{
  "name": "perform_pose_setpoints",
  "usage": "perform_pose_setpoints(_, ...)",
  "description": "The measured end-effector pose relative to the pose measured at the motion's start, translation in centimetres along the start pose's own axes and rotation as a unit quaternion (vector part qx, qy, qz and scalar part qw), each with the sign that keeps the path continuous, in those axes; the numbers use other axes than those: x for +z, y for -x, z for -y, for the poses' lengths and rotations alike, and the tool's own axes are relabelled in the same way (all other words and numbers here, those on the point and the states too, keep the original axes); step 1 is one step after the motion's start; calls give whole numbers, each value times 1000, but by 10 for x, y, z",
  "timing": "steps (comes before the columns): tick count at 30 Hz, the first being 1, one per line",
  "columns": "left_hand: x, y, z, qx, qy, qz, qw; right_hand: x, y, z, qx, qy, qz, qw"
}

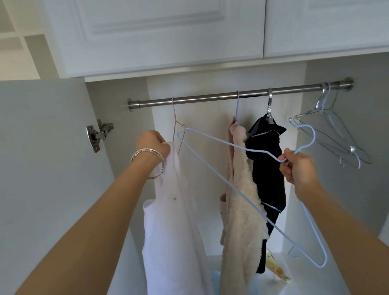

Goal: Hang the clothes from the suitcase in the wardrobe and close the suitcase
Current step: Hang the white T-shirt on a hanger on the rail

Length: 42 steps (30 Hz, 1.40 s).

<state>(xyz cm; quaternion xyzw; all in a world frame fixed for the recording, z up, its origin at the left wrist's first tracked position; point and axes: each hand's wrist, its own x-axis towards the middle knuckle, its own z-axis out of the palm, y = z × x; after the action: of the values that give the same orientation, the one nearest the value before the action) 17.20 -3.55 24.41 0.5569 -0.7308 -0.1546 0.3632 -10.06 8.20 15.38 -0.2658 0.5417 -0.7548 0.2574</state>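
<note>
Both arms are up in front of the open wardrobe, hands well apart. The left hand (152, 143) pinches the top edge of a white garment (169, 230), which hangs straight down below it, and the right hand (296, 166) grips a pale blue wire hanger (213, 166) at its neck, just under the hook, with the frame slanting down across the view. Garment and hanger are not yet joined, so this looks like the threading step. To do it well, the right hand should level the hanger and feed 1 arm of it into the neck opening while the left holds that opening wide, then settle the second shoulder before letting go. On the rail (238, 95) hang a cream fleece garment (240, 213) and a dark garment (266, 165), side by side, with a pink hanger (175, 125) to their left and clear hangers (329, 134) bunched at the far right. The free stretch of rail between the pink hanger and the fleece looks like the natural landing spot. The suitcase is out of view.
</note>
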Motion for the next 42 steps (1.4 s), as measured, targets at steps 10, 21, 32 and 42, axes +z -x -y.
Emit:
perform_pose_setpoints(10, -2, -9, 2, -49, -67, 93, 992, 5, 1, 2, 16, 86, 86, 992)
perform_pose_setpoints(21, 9, -10, 13, -25, -107, 75, 991, 43, 22, 36, -46, 177, 101, 978)
perform_pose_setpoints(32, -1, -15, -4, 26, -68, 13, 997, 81, 36, 63, -92, 184, 126, 971)
perform_pose_setpoints(42, -1, -20, 7, 29, -124, 85, 988, 62, 24, 82, 54, 230, 117, 965)
